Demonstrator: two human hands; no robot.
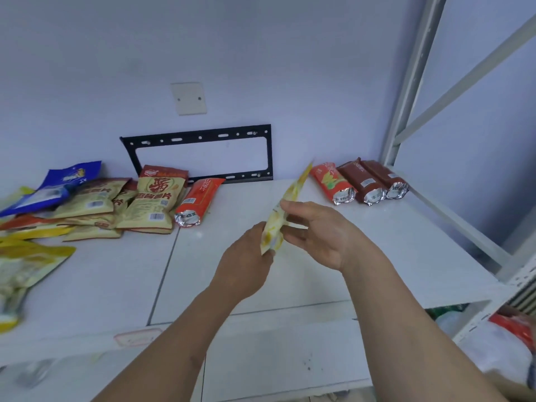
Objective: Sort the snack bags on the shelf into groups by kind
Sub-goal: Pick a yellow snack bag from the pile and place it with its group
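A yellow snack bag is held edge-on above the middle of the white shelf. My left hand grips its lower end. My right hand pinches its middle from the right side. At the back right three tube packs lie side by side: one orange-red and two dark red. At the left lies a heap of beige chip bags, an orange-red tube pack, a blue bag and yellow bags.
A black metal bracket leans on the back wall under a blank wall plate. Grey shelf uprights and a diagonal brace stand at the right. Red and white bags show below the shelf's right end.
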